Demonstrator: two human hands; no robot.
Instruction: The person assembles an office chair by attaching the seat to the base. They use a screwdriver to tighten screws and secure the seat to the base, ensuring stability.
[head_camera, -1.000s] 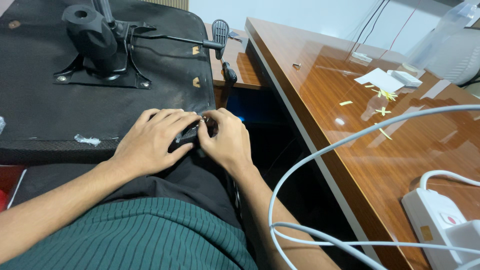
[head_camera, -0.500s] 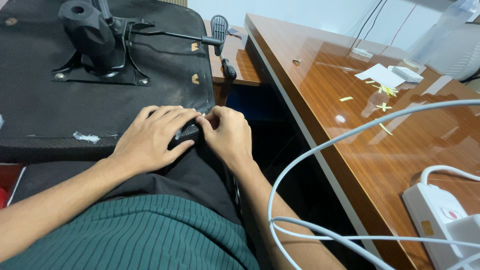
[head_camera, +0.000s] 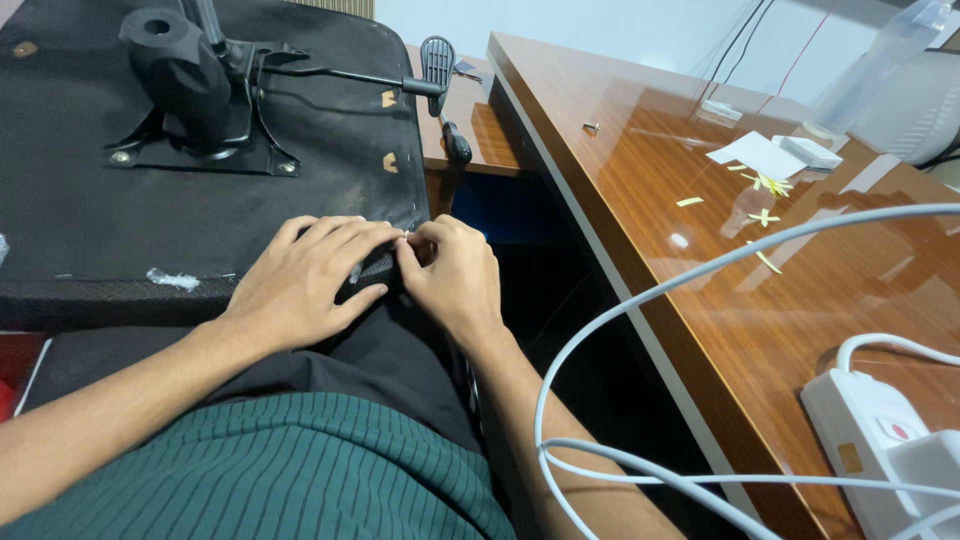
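Looked like office: long polished wooden desk (head_camera: 800, 260), white power strip (head_camera: 880, 440), paper scraps (head_camera: 760, 155), upturned office chair seat (head_camera: 150, 220).

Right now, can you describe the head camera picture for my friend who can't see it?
Two bare hands, the left hand and right hand, press together on the near corner of an upturned black chair seat, fingers pinching at its mesh edge. The seat's metal mechanism and lever face up. To the right lies a glossy wooden desk with a white power strip and cables.
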